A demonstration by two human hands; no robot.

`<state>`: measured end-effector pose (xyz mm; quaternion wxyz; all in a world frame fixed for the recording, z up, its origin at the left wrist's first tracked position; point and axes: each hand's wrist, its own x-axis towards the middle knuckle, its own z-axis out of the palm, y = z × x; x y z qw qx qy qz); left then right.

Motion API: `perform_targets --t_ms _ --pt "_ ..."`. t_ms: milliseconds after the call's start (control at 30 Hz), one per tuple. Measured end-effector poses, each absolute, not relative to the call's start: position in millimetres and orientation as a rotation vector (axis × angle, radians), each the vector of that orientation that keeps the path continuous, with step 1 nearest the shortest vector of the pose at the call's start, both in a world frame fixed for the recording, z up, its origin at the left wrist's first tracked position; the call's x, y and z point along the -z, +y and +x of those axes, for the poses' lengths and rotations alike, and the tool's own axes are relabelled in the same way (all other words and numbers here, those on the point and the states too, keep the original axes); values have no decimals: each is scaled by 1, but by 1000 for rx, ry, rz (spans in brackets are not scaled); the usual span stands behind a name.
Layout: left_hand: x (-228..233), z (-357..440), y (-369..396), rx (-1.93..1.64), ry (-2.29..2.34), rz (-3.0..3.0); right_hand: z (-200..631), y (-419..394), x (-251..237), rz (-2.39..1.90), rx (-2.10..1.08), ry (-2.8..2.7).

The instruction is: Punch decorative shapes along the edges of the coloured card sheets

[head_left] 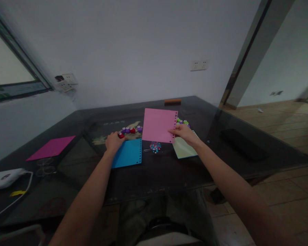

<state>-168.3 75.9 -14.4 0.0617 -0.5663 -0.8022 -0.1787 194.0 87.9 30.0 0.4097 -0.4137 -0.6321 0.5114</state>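
My right hand (186,135) pinches a pink paper sheet (159,124) by its right edge, where a column of small punched holes runs. The sheet is held up above the table. My left hand (113,141) is at the upper left of a blue paper sheet (128,153), its thumb and fingers around a small red craft punch (121,135). Beside it stand a purple punch (139,128) and another red punch (132,130). Holes line the blue sheet's right edge. Below the pink sheet lies a pile of tiny coloured paper bits (155,147).
A pale yellow sheet (184,148) lies under my right hand, with green and purple punches (186,122) behind. A magenta sheet (51,147) and a white power strip (6,178) with a cable are left. A black case (242,143) lies right, a brown bar (172,101) at the back.
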Motion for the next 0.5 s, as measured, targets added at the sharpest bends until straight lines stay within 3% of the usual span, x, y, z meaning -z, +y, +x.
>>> perform_targets --t_ms 500 --pt "14 -171 76 524 -2415 -1756 192 84 -34 -1063 -1286 -1583"
